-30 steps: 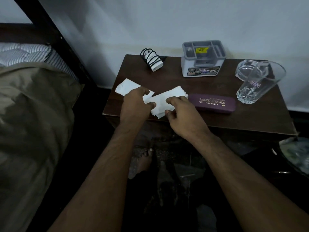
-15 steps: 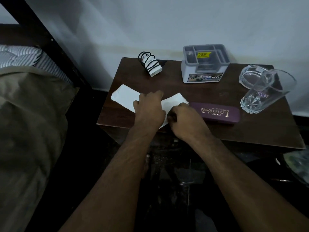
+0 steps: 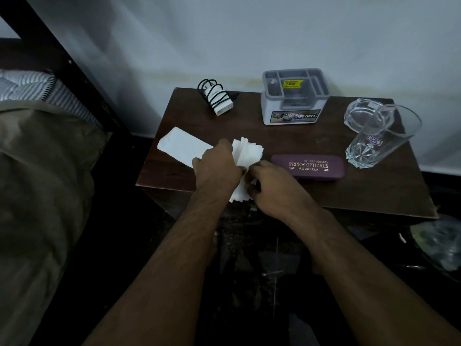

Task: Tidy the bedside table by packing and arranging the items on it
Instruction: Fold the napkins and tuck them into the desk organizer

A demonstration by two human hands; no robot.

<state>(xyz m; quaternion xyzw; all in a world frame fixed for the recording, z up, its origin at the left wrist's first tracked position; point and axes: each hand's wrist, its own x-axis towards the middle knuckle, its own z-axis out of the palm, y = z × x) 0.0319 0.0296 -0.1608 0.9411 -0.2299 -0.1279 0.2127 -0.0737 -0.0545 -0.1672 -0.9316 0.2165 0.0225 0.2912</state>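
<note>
Both hands on the paper slips [image 3: 245, 152] at the table's [image 3: 374, 196] front edge: left hand [image 3: 217, 168] gripping the bunch, right hand [image 3: 272, 182] pinching it. Stack's fanning out tbh; loosen up & slips prob slide off the edge.

A bed with a drab olive blanket [image 3: 37, 196] and a striped mattress [image 3: 27, 87] is sitting left of the scene, its dark frame [image 3: 62, 68] slanting up toward a pale wall [image 3: 249, 33]. A dark floor [image 3: 249, 283] is stretching below.
</note>
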